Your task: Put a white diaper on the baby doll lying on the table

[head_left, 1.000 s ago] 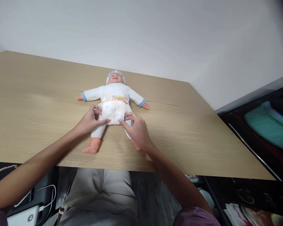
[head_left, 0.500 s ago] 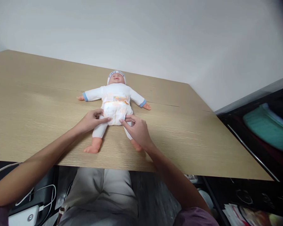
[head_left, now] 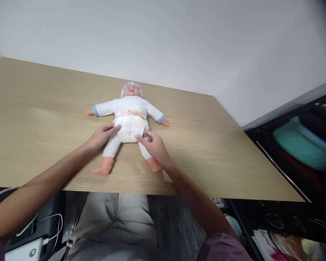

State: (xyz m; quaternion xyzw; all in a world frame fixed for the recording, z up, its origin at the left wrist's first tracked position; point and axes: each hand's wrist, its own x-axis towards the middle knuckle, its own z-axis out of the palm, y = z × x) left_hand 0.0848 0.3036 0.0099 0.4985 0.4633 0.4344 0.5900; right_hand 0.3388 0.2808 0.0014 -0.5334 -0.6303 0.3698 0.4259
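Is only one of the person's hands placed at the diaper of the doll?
No, the left hand and the right hand are both at the diaper, one at each side.

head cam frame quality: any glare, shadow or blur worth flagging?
Head view: pale sheen on the left of the table; head view: soft shadow beside the left forearm; head view: teal item at right looks smeared, top right corner dark; head view: doll and diaper fairly clear, lettering on the headband hard to read.
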